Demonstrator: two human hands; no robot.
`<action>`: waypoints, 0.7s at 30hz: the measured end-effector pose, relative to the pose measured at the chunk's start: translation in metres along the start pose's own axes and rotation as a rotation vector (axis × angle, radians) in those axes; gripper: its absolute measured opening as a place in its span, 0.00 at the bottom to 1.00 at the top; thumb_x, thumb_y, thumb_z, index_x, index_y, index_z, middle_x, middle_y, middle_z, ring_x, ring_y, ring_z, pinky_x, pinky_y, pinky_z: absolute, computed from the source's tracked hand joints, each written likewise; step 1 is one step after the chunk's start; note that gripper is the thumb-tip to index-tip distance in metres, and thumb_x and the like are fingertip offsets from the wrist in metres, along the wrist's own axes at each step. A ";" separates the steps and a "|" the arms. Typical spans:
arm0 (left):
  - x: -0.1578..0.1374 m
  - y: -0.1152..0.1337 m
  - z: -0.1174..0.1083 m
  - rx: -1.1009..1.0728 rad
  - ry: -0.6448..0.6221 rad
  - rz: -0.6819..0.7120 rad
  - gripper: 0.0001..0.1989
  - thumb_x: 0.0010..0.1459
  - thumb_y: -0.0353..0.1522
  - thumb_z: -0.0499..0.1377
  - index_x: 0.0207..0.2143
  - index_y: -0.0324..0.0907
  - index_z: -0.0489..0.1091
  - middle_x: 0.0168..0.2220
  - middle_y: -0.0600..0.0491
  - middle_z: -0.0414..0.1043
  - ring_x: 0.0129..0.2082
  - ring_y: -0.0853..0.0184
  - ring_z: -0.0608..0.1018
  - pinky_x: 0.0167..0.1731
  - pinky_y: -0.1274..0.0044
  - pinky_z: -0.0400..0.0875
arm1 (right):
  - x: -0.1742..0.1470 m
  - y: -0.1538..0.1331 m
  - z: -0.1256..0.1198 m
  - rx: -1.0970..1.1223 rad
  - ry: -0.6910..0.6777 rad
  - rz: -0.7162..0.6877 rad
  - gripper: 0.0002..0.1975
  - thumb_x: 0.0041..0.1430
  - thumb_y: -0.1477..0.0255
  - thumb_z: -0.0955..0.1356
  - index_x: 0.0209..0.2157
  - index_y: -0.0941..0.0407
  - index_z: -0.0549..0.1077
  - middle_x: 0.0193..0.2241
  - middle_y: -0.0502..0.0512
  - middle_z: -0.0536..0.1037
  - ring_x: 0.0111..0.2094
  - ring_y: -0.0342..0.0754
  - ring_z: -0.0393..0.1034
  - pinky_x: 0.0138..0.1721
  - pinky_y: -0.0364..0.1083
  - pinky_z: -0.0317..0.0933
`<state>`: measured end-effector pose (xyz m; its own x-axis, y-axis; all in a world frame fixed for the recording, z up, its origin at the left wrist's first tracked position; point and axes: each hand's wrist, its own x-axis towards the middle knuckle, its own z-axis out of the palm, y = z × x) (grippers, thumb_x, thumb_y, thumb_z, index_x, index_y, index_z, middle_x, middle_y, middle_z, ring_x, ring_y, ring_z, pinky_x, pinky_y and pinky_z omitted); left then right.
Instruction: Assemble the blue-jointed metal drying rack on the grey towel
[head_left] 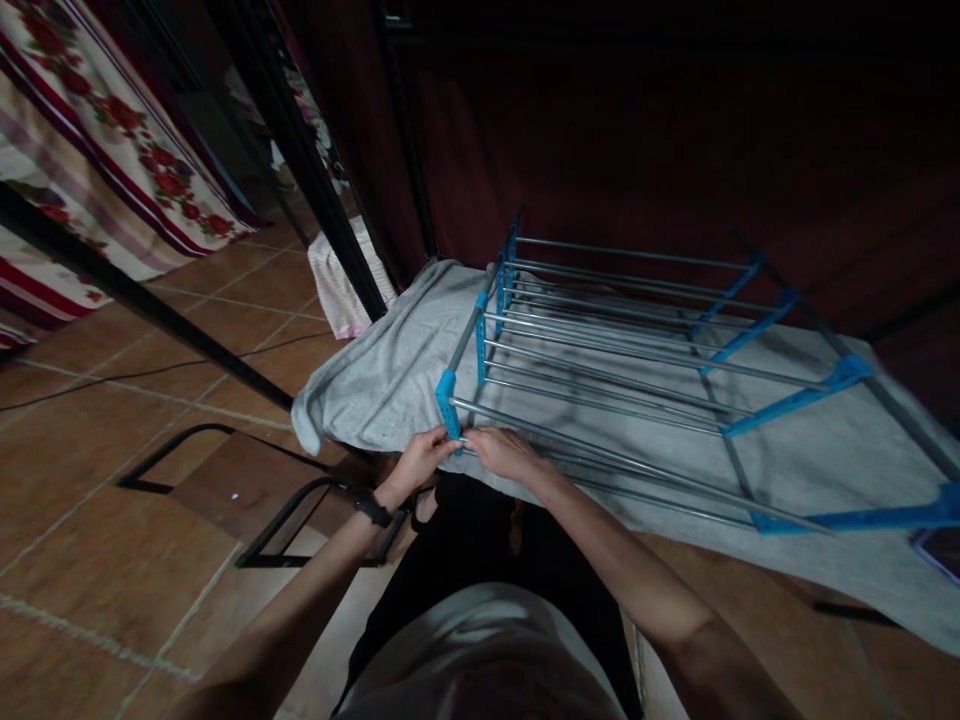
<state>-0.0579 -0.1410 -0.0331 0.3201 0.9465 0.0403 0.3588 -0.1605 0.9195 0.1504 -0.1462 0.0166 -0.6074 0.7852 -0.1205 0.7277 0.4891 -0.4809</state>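
A metal rack (622, 350) of thin silver rods and blue plastic connectors lies on a grey cloth (375, 370) spread over the floor. My left hand (421, 457) pinches the near blue corner connector (448, 400), a dark band on its wrist. My right hand (504, 452) grips the end of the nearest silver rod (637, 470) right beside that connector. The two hands almost touch.
Brown tile floor surrounds the cloth. A black metal frame (247, 500) lies on the floor to the left. Slanted black poles (300, 150) rise at the back left beside a floral fabric (90, 150) and a pink-striped cloth (341, 280). Dark red curtain fills the back.
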 end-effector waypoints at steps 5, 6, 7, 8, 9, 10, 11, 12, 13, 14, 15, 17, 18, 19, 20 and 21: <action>-0.001 0.001 0.003 -0.026 0.029 0.001 0.20 0.55 0.48 0.64 0.32 0.38 0.73 0.29 0.53 0.74 0.29 0.67 0.72 0.32 0.77 0.67 | 0.002 0.004 0.001 0.048 -0.010 -0.020 0.16 0.73 0.69 0.57 0.53 0.54 0.72 0.50 0.58 0.78 0.50 0.49 0.73 0.48 0.44 0.62; -0.001 0.001 0.003 -0.034 0.026 -0.001 0.20 0.55 0.48 0.63 0.32 0.38 0.73 0.29 0.53 0.74 0.29 0.67 0.72 0.32 0.77 0.67 | 0.002 0.004 0.001 0.048 -0.009 -0.022 0.16 0.73 0.69 0.57 0.53 0.54 0.72 0.51 0.58 0.78 0.50 0.49 0.73 0.49 0.44 0.62; -0.001 0.001 0.004 -0.039 0.021 -0.003 0.20 0.55 0.48 0.63 0.32 0.38 0.73 0.29 0.53 0.74 0.30 0.67 0.73 0.32 0.77 0.68 | 0.002 0.004 0.001 0.044 -0.004 -0.020 0.16 0.73 0.69 0.57 0.53 0.54 0.71 0.51 0.59 0.78 0.50 0.49 0.72 0.49 0.45 0.62; -0.001 0.001 0.004 -0.042 0.018 -0.003 0.20 0.56 0.48 0.63 0.31 0.38 0.73 0.29 0.53 0.75 0.30 0.66 0.73 0.33 0.77 0.68 | 0.002 0.003 0.001 0.038 0.001 -0.018 0.16 0.73 0.68 0.57 0.53 0.54 0.71 0.51 0.59 0.78 0.50 0.49 0.72 0.49 0.45 0.62; -0.001 0.001 0.004 -0.041 0.017 -0.001 0.20 0.56 0.48 0.63 0.31 0.38 0.73 0.29 0.53 0.75 0.30 0.66 0.73 0.33 0.77 0.68 | 0.001 0.003 0.001 0.033 0.003 -0.013 0.16 0.74 0.68 0.57 0.53 0.54 0.71 0.51 0.59 0.78 0.50 0.49 0.72 0.49 0.45 0.62; -0.001 0.001 0.004 -0.034 0.018 0.002 0.20 0.56 0.48 0.63 0.32 0.38 0.73 0.30 0.53 0.75 0.30 0.66 0.73 0.34 0.76 0.69 | 0.001 0.002 0.001 0.029 0.004 -0.009 0.17 0.74 0.67 0.56 0.52 0.54 0.72 0.50 0.60 0.78 0.50 0.50 0.73 0.49 0.45 0.63; -0.002 0.001 0.004 -0.021 0.022 0.007 0.20 0.56 0.48 0.63 0.32 0.38 0.74 0.30 0.53 0.76 0.31 0.65 0.74 0.34 0.76 0.69 | 0.001 0.001 0.000 0.027 0.003 -0.005 0.17 0.74 0.67 0.56 0.52 0.55 0.72 0.50 0.60 0.78 0.50 0.50 0.73 0.49 0.46 0.63; -0.002 0.002 0.005 -0.004 0.028 0.013 0.20 0.56 0.48 0.63 0.33 0.38 0.74 0.31 0.52 0.76 0.31 0.65 0.74 0.35 0.76 0.69 | 0.001 0.001 0.000 0.025 0.000 -0.003 0.17 0.74 0.66 0.56 0.51 0.55 0.72 0.50 0.60 0.78 0.50 0.50 0.73 0.49 0.46 0.63; -0.003 0.004 0.005 0.017 0.035 0.018 0.19 0.56 0.47 0.62 0.34 0.39 0.75 0.32 0.52 0.77 0.32 0.64 0.75 0.35 0.75 0.70 | 0.001 0.000 0.000 0.023 -0.003 -0.003 0.17 0.74 0.66 0.56 0.51 0.55 0.72 0.50 0.60 0.79 0.50 0.51 0.73 0.48 0.46 0.63; -0.004 0.006 0.005 0.041 0.041 0.024 0.19 0.57 0.47 0.62 0.35 0.39 0.75 0.33 0.51 0.78 0.32 0.63 0.76 0.36 0.75 0.70 | 0.001 0.000 0.000 0.019 -0.005 -0.003 0.17 0.74 0.66 0.56 0.51 0.55 0.72 0.50 0.61 0.79 0.50 0.51 0.74 0.48 0.46 0.63; -0.005 0.008 0.005 0.066 0.045 0.031 0.18 0.57 0.46 0.62 0.36 0.40 0.75 0.34 0.50 0.79 0.33 0.62 0.76 0.37 0.74 0.71 | 0.002 0.000 0.000 0.014 -0.005 -0.003 0.17 0.73 0.66 0.56 0.51 0.55 0.72 0.50 0.61 0.79 0.50 0.51 0.74 0.48 0.46 0.64; -0.007 0.013 0.006 0.117 0.049 0.045 0.16 0.59 0.44 0.61 0.37 0.41 0.75 0.35 0.49 0.79 0.35 0.60 0.78 0.39 0.74 0.71 | 0.002 -0.001 0.000 0.000 0.003 -0.004 0.17 0.73 0.67 0.56 0.51 0.56 0.72 0.50 0.62 0.79 0.49 0.52 0.74 0.48 0.46 0.64; -0.008 0.016 0.007 0.144 0.053 0.048 0.15 0.60 0.44 0.60 0.36 0.41 0.75 0.35 0.49 0.79 0.35 0.60 0.78 0.39 0.73 0.71 | 0.002 -0.001 0.001 -0.007 0.011 -0.006 0.18 0.73 0.67 0.56 0.51 0.56 0.72 0.49 0.62 0.79 0.49 0.52 0.75 0.48 0.47 0.65; -0.009 0.018 0.008 0.171 0.061 0.049 0.14 0.60 0.43 0.59 0.36 0.41 0.74 0.34 0.49 0.79 0.35 0.59 0.78 0.39 0.73 0.71 | 0.002 -0.001 0.000 -0.014 0.017 -0.005 0.18 0.73 0.68 0.55 0.50 0.56 0.73 0.49 0.63 0.79 0.48 0.53 0.75 0.47 0.47 0.66; -0.010 0.019 0.009 0.197 0.070 0.046 0.13 0.61 0.42 0.58 0.35 0.41 0.74 0.33 0.49 0.78 0.34 0.59 0.78 0.38 0.73 0.71 | 0.002 -0.002 0.000 -0.020 0.021 -0.001 0.18 0.73 0.67 0.55 0.50 0.56 0.73 0.49 0.63 0.79 0.47 0.53 0.76 0.47 0.48 0.66; -0.010 0.020 0.009 0.223 0.079 0.041 0.12 0.62 0.41 0.57 0.35 0.42 0.73 0.31 0.49 0.78 0.32 0.59 0.78 0.36 0.73 0.71 | 0.002 -0.003 0.000 -0.029 0.021 0.006 0.19 0.73 0.67 0.55 0.50 0.56 0.73 0.48 0.63 0.80 0.46 0.54 0.76 0.46 0.48 0.67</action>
<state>-0.0458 -0.1564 -0.0189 0.2715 0.9556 0.1145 0.5346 -0.2487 0.8077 0.1473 -0.1460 0.0181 -0.5964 0.7959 -0.1045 0.7403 0.4949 -0.4550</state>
